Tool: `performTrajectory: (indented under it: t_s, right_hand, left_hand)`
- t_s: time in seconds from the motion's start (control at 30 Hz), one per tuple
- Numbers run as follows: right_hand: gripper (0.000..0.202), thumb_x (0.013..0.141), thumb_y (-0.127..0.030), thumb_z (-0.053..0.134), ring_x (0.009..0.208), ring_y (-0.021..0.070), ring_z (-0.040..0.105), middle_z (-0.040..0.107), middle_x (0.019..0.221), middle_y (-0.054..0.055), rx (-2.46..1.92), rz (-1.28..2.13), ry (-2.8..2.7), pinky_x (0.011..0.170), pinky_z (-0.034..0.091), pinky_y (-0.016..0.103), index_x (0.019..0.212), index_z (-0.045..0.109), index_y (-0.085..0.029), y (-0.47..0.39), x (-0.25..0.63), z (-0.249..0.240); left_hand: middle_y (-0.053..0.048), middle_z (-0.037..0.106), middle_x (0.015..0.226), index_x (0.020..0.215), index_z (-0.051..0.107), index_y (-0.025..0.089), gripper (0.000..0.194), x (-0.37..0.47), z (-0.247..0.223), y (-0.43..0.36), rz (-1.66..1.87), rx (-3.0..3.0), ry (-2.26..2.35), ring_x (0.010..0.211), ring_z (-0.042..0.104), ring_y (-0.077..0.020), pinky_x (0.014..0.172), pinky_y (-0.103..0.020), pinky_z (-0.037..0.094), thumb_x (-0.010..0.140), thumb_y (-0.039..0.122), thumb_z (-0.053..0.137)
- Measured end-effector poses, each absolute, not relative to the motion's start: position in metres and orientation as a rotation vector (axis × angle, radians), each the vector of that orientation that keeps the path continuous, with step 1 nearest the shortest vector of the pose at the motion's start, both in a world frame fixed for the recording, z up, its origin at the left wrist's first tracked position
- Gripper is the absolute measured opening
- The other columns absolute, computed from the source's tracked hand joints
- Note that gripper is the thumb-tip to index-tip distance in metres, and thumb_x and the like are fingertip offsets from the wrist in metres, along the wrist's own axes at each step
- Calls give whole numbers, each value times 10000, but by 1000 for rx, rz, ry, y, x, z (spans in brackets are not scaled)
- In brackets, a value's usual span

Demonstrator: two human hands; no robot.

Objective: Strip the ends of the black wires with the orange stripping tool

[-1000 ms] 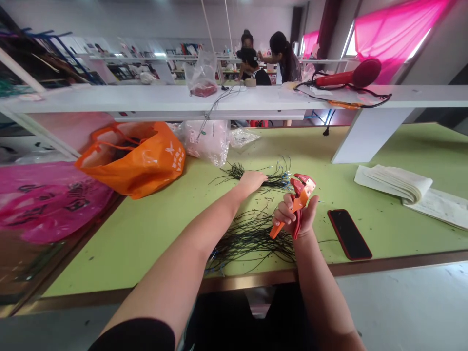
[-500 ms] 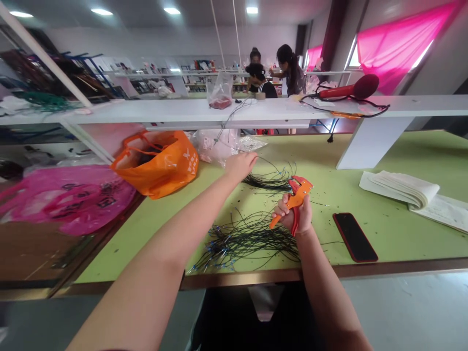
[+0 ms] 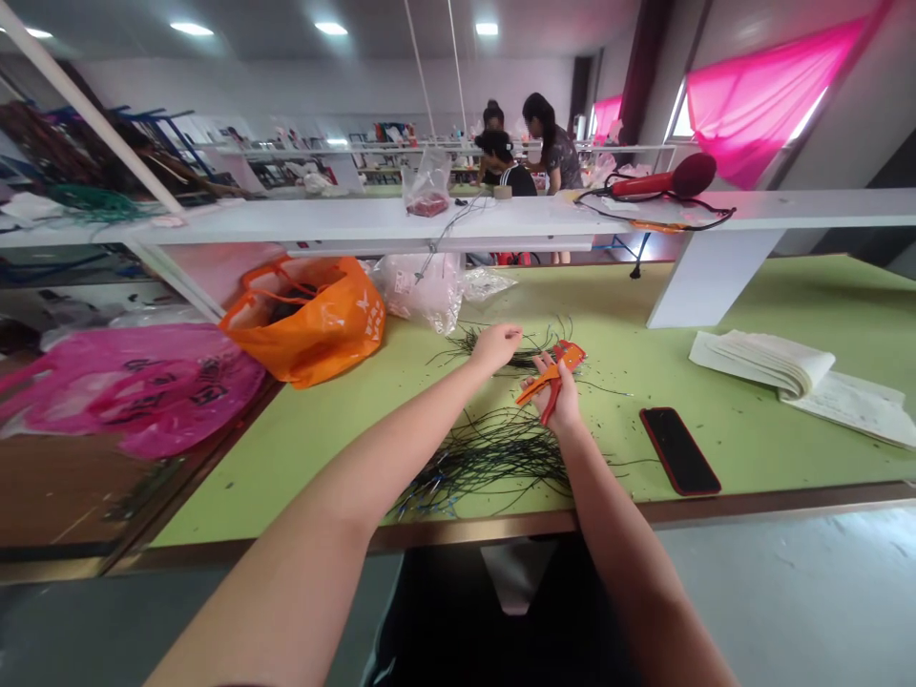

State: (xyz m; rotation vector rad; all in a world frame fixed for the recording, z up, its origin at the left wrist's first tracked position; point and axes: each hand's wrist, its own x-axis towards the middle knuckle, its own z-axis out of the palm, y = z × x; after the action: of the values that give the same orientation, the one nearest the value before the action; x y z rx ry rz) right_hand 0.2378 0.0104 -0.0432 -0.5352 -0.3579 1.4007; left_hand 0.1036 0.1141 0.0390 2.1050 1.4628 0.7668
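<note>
My right hand point(image 3: 562, 393) is wrapped loosely round an orange and red wire stripper point(image 3: 571, 357), its handles apart and its jaws pointing up and away to the right. Just left of the tool, my left hand point(image 3: 499, 345) is closed in a pinch over the far bundle of black wires point(image 3: 465, 342). A black wire seems to be between its fingertips, mostly hidden by the fingers. Nearer the table's front edge lies a larger pile of black wires point(image 3: 493, 463), with blue and silvery ends at its left. My right forearm passes beside this pile.
A phone point(image 3: 679, 451) and folded papers point(image 3: 780, 367) lie to the right on the green table point(image 3: 286, 458). At left are an orange bag point(image 3: 315, 324) and a pink plastic bag point(image 3: 164, 391). A white shelf point(image 3: 322, 224) crosses behind, bearing a red handheld device point(image 3: 655, 183). People stand farther back.
My left hand has moved down and right, closer to the wire stripper. My right hand has shifted slightly left and up with the tool, which is now tilted more. The view has shifted a little.
</note>
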Motion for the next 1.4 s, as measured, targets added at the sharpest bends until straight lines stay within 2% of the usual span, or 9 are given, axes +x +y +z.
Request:
performTrajectory:
  t_s: [0.23,0.4,0.47,0.53,0.67,0.8,0.93,1.2,1.4]
  right_hand:
    - [284,925,-433,598,773,142,677,674,1245,31,-613,1182,-108,820,635,377,1166,593,-284,22,260,-49]
    - [293,957,-436,544,691,137,636,717,1188,76,-498,1340,-178,780,621,364,1157,613,-233,8,257,-38]
    - [284,939,-427,581,670,137,621,732,1197,94,-440,1404,-300,769,615,365,1131,622,-222,2,250,-34]
    - [285,903,-429,645,662,140,615,736,1217,109,-389,1463,-427,769,612,380,1088,628,-213,-4,241,-30]
    - [301,845,-428,743,676,143,633,721,1260,104,-284,1579,-611,781,607,401,1027,642,-211,-16,223,-24]
    - [290,816,-320,802,712,140,648,749,1094,58,-260,1593,-661,814,602,385,1037,643,-219,-24,212,-21]
    - [307,785,-213,792,710,157,649,723,889,11,-316,1602,-623,792,604,392,1045,628,-217,-27,211,-21]
    - [358,738,-157,804,732,147,639,719,1117,37,-320,1627,-646,777,586,388,1045,632,-227,-30,213,-21]
    - [252,790,-259,813,661,149,554,516,680,-53,-333,1643,-678,798,555,387,936,610,-224,-30,209,-18]
  left_hand:
    - [-124,773,1178,1168,737,150,308,78,47,115,979,1926,1547,988,723,-235,933,-357,542,984,293,536]
    - [-86,771,1027,1009,707,169,308,56,61,92,1195,1873,1373,989,706,-212,942,-341,533,963,445,579]
    - [-57,733,891,936,670,173,325,40,65,71,1224,1755,1100,846,702,-190,855,-338,561,906,496,649]
    - [-16,686,851,1056,645,194,381,20,67,46,1116,1639,870,676,653,-146,712,-313,563,856,512,710]
    - [5,662,823,1308,603,225,488,-16,68,0,745,1772,872,460,445,-84,461,-231,386,891,470,668]
    - [-14,681,792,1139,725,217,352,-32,66,-26,640,2018,1100,550,500,-132,521,-247,401,935,440,544]
    - [-18,693,796,1112,741,215,385,-43,62,-30,722,2078,1286,570,516,-148,549,-257,411,937,439,481]
    - [-23,708,808,1068,725,194,390,-63,55,-25,840,2049,1397,634,571,-169,630,-277,480,908,444,472]
    - [-25,732,832,1075,728,209,383,-68,49,-31,748,2078,1423,681,620,-188,695,-297,521,927,442,463]
